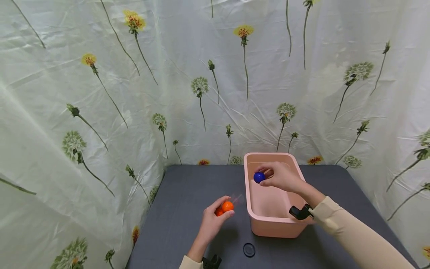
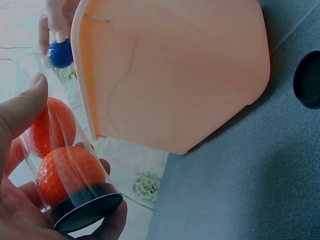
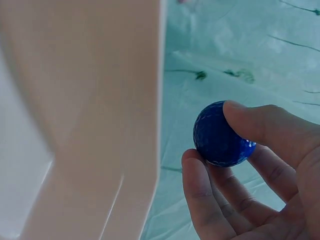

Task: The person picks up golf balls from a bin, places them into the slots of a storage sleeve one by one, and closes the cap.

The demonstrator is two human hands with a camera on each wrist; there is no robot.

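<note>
In my left hand [image 1: 213, 216] is a clear plastic tube [image 2: 62, 135], gripped between thumb and fingers. Two orange golf balls [image 2: 70, 172] sit inside it, one above the other, over a black cap [image 2: 87, 207] that closes the lower end. The tube's other end, without a cap, points toward the bin. My right hand [image 1: 280, 176] pinches a dark blue golf ball [image 3: 222, 135] between thumb and fingertips. In the head view that ball [image 1: 259, 177] overlaps the inside of the pink bin [image 1: 253, 215], near its left wall.
A loose round black cap [image 1: 249, 250] lies on the dark grey table [image 1: 188, 190], in front of the bin and to the right of my left hand. Behind the table hangs a pale curtain [image 1: 181, 93] printed with dandelions.
</note>
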